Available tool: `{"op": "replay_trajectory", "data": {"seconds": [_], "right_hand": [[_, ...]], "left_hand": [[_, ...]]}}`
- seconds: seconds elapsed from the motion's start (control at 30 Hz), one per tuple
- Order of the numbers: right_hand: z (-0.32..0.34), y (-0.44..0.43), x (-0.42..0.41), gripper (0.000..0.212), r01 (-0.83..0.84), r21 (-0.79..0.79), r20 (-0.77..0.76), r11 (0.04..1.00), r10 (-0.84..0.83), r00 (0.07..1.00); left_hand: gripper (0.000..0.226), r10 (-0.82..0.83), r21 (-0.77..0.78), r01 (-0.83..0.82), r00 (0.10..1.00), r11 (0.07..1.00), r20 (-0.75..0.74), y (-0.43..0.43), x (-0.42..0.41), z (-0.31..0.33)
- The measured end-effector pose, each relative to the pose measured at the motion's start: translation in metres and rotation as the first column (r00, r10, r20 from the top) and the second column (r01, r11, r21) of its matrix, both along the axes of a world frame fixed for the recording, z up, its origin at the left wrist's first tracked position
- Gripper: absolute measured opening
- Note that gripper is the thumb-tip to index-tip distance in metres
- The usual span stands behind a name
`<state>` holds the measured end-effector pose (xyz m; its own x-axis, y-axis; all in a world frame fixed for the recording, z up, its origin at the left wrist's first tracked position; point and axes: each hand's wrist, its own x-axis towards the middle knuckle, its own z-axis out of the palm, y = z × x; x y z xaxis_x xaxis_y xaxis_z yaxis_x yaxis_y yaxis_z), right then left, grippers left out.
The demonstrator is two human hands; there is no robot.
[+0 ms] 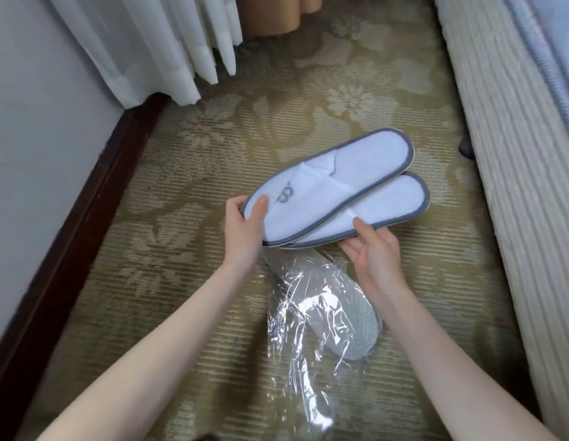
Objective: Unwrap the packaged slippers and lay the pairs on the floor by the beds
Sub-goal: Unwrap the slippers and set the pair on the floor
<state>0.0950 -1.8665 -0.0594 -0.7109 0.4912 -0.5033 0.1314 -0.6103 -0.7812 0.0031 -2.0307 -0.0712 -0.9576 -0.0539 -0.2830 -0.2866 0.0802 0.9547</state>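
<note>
A pair of flat white slippers with grey trim is held above the carpet, out of any wrapper. The upper slipper (334, 183) lies partly over the lower slipper (391, 208), heels pointing to the upper right. My left hand (246, 227) grips the toe end of the upper one, thumb on top. My right hand (370, 253) holds the lower slipper's near edge, thumb on top and fingers under it. Below them on the carpet lies a still-wrapped pair (337, 319) in clear plastic, with loose plastic film (295, 405) trailing toward me.
Patterned beige carpet (194, 281) runs between a wall with a dark wooden skirting board (86, 224) on the left and the ribbed bed base (512, 160) on the right. White curtains (168, 43) hang at the far left. A dark bed foot (466, 148) shows under the bed.
</note>
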Motion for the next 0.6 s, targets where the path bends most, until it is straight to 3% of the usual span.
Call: {"op": "replay_trajectory", "data": {"seconds": [0.13, 0.27, 0.37, 0.47, 0.6], "right_hand": [[-0.002, 0.013, -0.008, 0.012, 0.106, -0.054, 0.04, 0.993, -0.104, 0.994], [-0.01, 0.039, -0.02, 0.02, 0.295, -0.112, 0.169, 0.949, -0.274, 0.947], [-0.018, 0.064, -0.031, 0.026, 0.331, -0.074, 0.265, 0.941, -0.302, 0.916], [-0.027, 0.087, -0.046, 0.029, 0.306, 0.0, 0.328, 0.952, -0.289, 0.899], [-0.042, 0.111, -0.057, 0.034, 0.19, 0.043, 0.45, 0.981, -0.189, 0.873]], "left_hand": [[0.019, -0.066, -0.096, 0.07, 0.997, 0.993, 0.041, 0.007, -0.008, 0.0], [0.013, 0.004, 0.082, -0.007, 0.999, 0.997, 0.035, 0.023, -0.033, 0.01], [0.003, 0.074, 0.131, -0.081, 0.996, 0.988, 0.057, 0.038, -0.056, 0.007], [0.016, 0.075, 0.169, -0.094, 0.99, 0.981, 0.12, 0.057, -0.08, -0.004], [0.041, -0.047, 0.052, 0.038, 0.979, 0.998, 0.199, 0.088, -0.109, -0.026]]}}
